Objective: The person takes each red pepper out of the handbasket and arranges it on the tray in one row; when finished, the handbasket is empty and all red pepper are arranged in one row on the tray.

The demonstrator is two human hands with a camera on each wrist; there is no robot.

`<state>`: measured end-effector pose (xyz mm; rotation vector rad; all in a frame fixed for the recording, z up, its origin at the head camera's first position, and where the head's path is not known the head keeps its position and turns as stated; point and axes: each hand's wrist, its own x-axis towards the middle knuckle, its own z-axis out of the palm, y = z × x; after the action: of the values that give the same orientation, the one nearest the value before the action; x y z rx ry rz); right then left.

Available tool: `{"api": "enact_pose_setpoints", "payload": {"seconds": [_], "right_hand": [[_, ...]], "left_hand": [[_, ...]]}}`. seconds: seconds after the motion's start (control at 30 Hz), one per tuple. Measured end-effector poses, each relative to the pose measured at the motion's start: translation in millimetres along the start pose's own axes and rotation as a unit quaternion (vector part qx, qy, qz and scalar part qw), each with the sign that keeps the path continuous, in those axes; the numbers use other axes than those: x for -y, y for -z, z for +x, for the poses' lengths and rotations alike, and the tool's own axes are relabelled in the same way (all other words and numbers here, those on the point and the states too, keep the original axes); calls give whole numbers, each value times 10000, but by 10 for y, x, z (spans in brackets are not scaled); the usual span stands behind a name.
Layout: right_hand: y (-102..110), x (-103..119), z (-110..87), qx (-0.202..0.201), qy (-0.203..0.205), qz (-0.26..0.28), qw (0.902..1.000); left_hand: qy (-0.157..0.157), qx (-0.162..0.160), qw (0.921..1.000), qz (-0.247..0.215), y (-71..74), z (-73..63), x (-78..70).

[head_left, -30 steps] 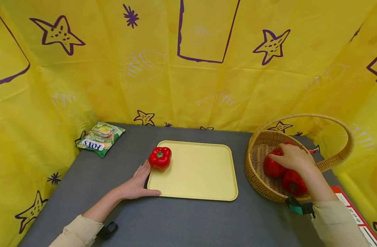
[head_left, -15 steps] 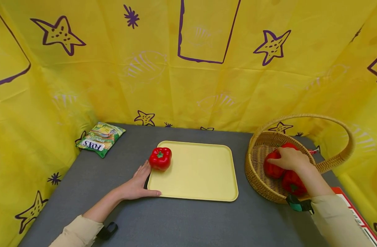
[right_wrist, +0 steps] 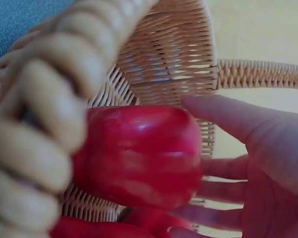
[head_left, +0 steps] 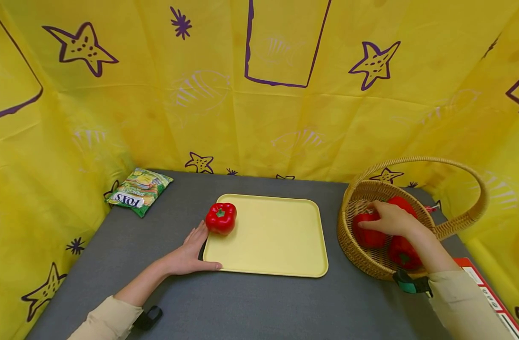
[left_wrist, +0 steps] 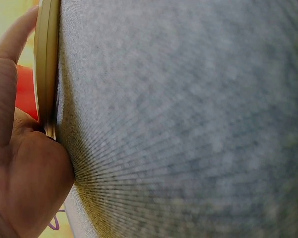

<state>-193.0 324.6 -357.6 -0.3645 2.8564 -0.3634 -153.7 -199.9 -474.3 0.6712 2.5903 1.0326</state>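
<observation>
A red pepper (right_wrist: 139, 156) sits in the wicker basket (head_left: 348, 241) right of the tray (head_left: 276, 241) — clasped by the right hand (head_left: 393, 218), more red peppers (head_left: 406, 253) beside it. The left hand (head_left: 187, 255) lies outstretched against the tray's left end, near another pepper (head_left: 221, 218) on it. Beyond, left of the tray — a green packet (head_left: 141, 190) on the counter (head_left: 263, 307).
</observation>
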Motion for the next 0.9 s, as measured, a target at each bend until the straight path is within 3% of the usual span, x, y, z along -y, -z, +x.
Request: {"api": "enact_pose_setpoints", "payload": {"seconds": [0.17, 0.27, 0.5, 0.6, 0.9], "right_hand": [[8, 39, -1, 227, -562, -150, 9980], [-6, 36, 9, 289, -655, -220, 9972], [-36, 0, 27, 284, 433, 165, 9985], [-36, 16, 23, 328, 592, 185, 9975], [-31, 51, -15, 488, -119, -343, 9981]], "left_hand": [[37, 0, 10000, 3, -4, -3, 1], [50, 10, 10000, 3, -6, 0, 1], [67, 17, 10000, -11, -1, -5, -6], [55, -1, 10000, -22, 3, -5, -10], [78, 20, 10000, 0, -5, 5, -6]]}}
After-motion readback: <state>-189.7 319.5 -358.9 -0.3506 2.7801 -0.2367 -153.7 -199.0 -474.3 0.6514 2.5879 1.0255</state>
